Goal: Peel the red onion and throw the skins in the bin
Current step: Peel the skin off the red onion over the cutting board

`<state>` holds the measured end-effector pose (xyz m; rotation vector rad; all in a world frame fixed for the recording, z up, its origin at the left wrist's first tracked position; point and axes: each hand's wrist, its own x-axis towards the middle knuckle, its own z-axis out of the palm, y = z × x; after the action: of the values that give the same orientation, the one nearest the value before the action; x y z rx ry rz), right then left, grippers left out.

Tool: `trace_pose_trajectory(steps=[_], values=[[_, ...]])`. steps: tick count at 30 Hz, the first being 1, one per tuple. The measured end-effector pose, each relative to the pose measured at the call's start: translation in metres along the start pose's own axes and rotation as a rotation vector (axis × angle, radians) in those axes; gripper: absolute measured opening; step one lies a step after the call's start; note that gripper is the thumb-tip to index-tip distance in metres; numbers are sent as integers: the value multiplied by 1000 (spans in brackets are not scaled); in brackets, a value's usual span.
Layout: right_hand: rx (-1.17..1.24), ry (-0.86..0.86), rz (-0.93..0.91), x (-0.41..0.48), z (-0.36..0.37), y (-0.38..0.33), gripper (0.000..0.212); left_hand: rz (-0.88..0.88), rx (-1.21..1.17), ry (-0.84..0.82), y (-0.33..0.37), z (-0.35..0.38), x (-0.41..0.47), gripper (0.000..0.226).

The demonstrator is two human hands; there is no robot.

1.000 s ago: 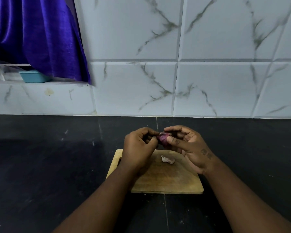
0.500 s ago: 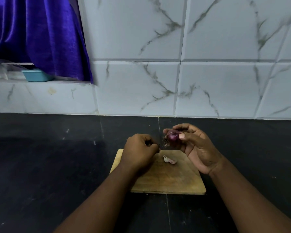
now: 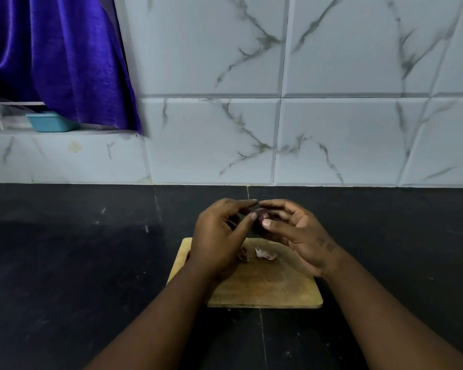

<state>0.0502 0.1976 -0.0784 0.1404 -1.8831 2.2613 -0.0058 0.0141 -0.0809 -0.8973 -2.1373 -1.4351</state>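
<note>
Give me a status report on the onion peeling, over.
Left hand and right hand both grip the red onion above the cutting board. Two skin pieces lie on it. No bin in view.

Rectangular light wooden cutting board (image 3: 265,289) on black stone counter (image 3: 64,249). Behind board: white grey-veined marble wall tiles (image 3: 345,142). Far up-left of board: shiny purple fabric curtain (image 3: 59,57), small teal plastic tub (image 3: 50,122) beneath its hem.

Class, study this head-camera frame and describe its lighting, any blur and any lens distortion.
Head view: the light is dim and bluish, and the dark counter swallows detail, with a faint sheen at left. Head view: the left hand and right hand are blurred at the fingers, so the onion between them is hard to read. Head view: the wide lens slants the tiles towards the right edge.
</note>
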Motion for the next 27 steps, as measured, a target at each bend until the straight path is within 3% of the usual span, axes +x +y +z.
trace_pose_trajectory(steps=[9, 21, 27], values=[[-268, 13, -117, 1, -4, 3, 44, 59, 35, -9, -2, 3, -1, 12], [-295, 24, -183, 0, -3, 3, 49, 95, 77, 15, -4, 3, -1, 10], [-342, 54, -221, 1, -1, 3, 48, 151, 280, 28, -1, 5, 1, 10]])
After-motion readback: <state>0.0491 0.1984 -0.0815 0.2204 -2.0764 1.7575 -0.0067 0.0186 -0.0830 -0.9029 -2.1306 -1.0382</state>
